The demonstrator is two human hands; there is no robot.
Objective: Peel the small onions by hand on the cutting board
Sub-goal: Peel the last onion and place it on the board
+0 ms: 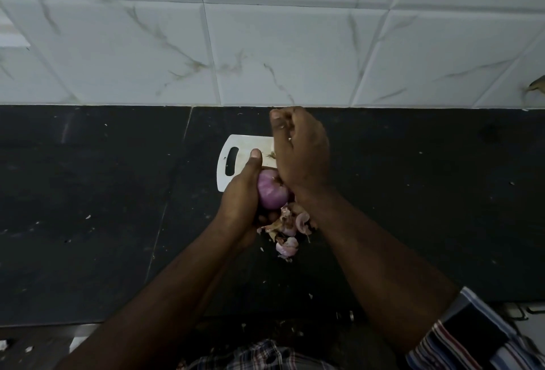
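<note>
A small purple onion (271, 189) sits in my left hand (243, 192), held above the near edge of a white cutting board (243, 145) with a handle slot. The thumb of that hand points up past the onion. My right hand (299, 148) hovers just above and to the right of the onion, its fingers curled together with the fingertips pinched. Whether a scrap of skin is between them I cannot tell. A heap of pink and brown onion peels (287, 229) lies on the black counter below my hands.
The black stone counter (103, 192) runs left and right, dotted with small peel scraps. A white marbled tile wall (265, 45) rises right behind the board. A striped cloth (477, 337) hangs at the lower right, by the counter's front edge.
</note>
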